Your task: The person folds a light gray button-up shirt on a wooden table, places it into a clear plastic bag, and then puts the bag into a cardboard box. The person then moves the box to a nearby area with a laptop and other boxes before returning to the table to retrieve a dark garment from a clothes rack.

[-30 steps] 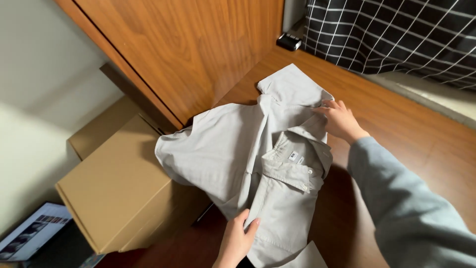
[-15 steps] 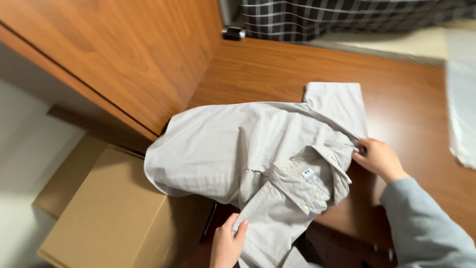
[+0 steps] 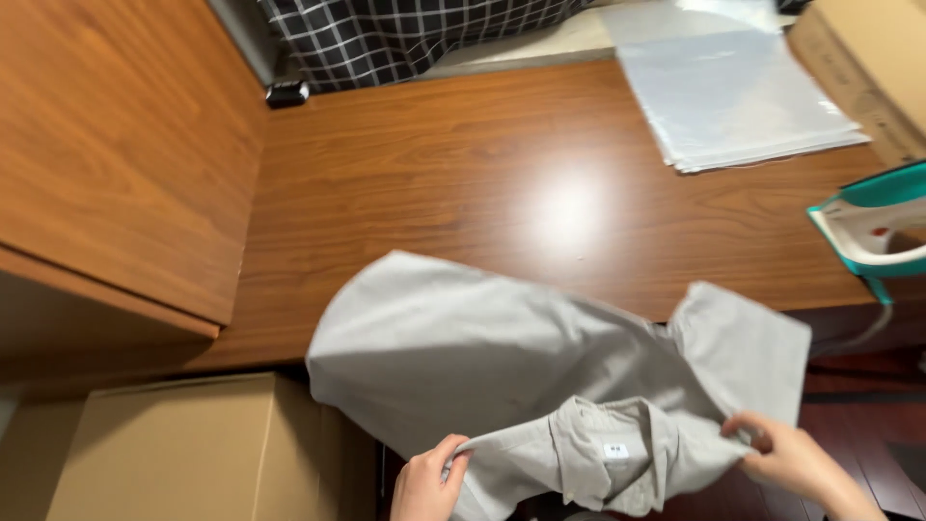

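I see both hands pinching the grey shirt (image 3: 540, 376): left hand (image 3: 427, 482) beside its collar; right hand (image 3: 786, 458) opposite; table (image 3: 463, 164) beyond.

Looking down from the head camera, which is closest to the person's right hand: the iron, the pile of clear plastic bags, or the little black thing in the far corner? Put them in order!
From the right hand:
1. Teal and white iron, at the right edge of the table, just beyond the hand.
2. Stack of clear plastic bags, farther back on the right.
3. Small black object, far-left corner by the checked cloth.
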